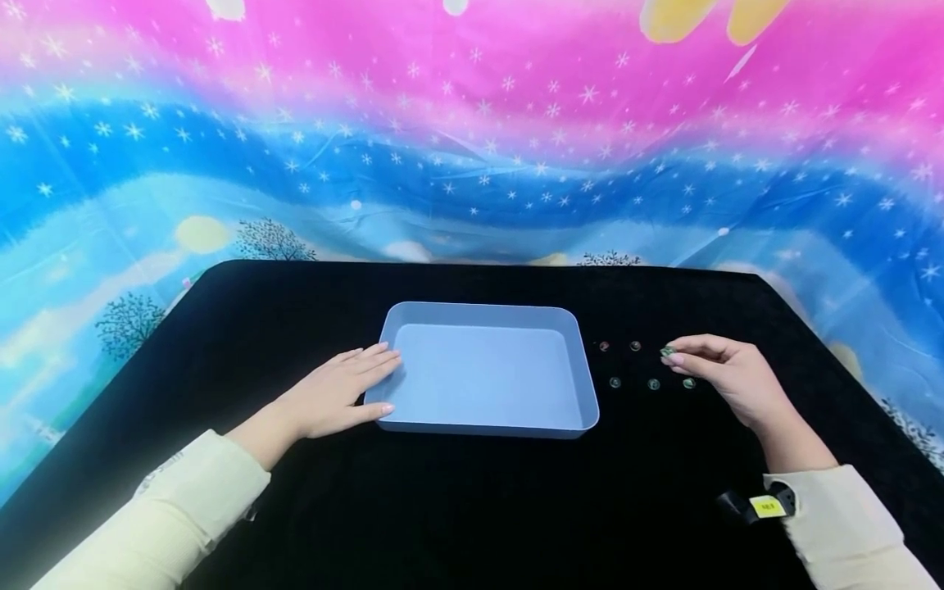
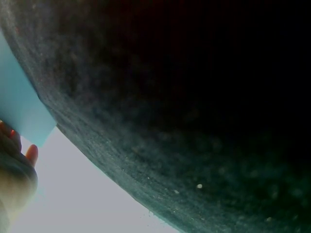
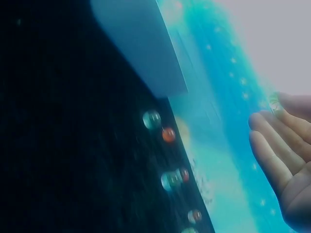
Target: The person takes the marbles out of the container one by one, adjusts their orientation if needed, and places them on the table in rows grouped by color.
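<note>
My right hand (image 1: 726,373) pinches a small clear glass marble (image 1: 667,351) with green in it between thumb and fingertips. In the right wrist view the same marble (image 3: 275,104) shows at the fingertips, the other fingers loosely bent. Several more marbles lie on the black cloth between this hand and the tray, among them a reddish marble (image 1: 604,347) and a greenish marble (image 1: 653,383). My left hand (image 1: 341,392) rests over the left rim of a shallow blue-grey tray (image 1: 483,428), fingers extended. Only part of the left hand (image 2: 17,167) appears in the left wrist view.
A black cloth (image 1: 413,508) covers the table. Behind it hangs a pink and blue backdrop (image 1: 472,164) with snowflakes and trees. The tray stands near the middle, and nothing shows inside it. A dark strap with a yellow label (image 1: 769,506) sits at the right cuff.
</note>
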Motion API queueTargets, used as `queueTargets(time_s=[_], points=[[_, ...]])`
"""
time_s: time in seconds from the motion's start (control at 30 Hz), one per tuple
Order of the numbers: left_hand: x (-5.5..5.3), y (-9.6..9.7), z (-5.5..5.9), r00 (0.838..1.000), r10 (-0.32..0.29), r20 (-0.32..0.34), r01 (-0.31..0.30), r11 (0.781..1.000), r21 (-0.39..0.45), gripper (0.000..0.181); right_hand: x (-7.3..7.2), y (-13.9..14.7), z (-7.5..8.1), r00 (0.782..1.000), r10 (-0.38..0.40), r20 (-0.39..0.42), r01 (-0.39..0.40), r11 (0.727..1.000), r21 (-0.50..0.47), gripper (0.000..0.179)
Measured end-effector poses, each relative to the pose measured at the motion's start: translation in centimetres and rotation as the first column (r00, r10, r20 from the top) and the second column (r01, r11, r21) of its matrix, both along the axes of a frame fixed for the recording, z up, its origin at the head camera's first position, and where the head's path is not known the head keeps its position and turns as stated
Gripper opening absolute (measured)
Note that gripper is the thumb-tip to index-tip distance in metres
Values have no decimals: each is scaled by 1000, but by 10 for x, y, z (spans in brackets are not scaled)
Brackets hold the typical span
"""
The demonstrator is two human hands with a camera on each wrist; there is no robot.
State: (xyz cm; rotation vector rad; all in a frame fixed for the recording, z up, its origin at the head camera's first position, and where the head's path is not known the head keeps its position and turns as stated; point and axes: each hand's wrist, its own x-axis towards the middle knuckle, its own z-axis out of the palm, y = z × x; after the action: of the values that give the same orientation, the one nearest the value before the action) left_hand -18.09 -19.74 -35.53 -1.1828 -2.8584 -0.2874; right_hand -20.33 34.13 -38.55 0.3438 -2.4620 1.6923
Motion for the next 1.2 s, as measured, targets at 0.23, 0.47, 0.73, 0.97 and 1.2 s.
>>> queueTargets(time_s=[0.23, 0.47, 0.73, 0.97, 1.2], points=[[0, 1, 0, 1000, 10, 4, -10, 1000, -10, 69, 1, 26, -3, 999, -21, 26, 22, 999, -23, 32], [0, 2, 2, 1000, 17, 15, -16, 1000, -10, 68, 2, 42, -1, 998, -33, 49, 38, 995, -93, 32], [1, 2, 1, 1000, 16, 23, -16, 1000, -1, 68, 10, 52, 5, 994, -66, 88, 76, 991, -110, 32], [1, 2, 1, 999, 25, 20, -25, 1000, 11, 68, 24, 45, 24, 991, -79, 109, 82, 996, -19, 18], [1, 2, 0, 1000, 18, 13, -18, 1000, 11, 68, 38, 43, 38, 971, -179, 159, 163, 981, 109, 9]])
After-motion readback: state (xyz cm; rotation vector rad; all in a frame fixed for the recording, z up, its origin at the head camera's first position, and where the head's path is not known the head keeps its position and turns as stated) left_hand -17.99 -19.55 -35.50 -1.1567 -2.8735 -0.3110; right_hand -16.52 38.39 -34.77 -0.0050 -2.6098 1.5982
